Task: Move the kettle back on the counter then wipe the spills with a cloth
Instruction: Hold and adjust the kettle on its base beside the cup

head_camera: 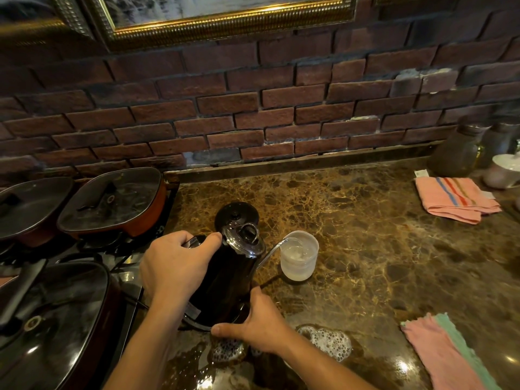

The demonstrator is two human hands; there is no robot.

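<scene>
kettle (pixel 225 280) handle: hidden by left hand (pixel 176 266) | cloth (pixel 447 353): cut off by edge | jars (pixel 455 147): blurred, contents perhaps dark

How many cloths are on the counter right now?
2: a striped pink cloth folded at the far right by the bottles, and a pink-and-green cloth at the near right edge, partly out of view.

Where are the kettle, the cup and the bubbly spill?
kettle (pixel 225 280), head view, on its black body.
cup (pixel 298 256), head view, on its clear side wall.
bubbly spill (pixel 327 340), head view, on the foam patch.

text: none legible | kettle (pixel 228 280) sticker: too blurred to read; cloth (pixel 455 199) tag: too small
</scene>
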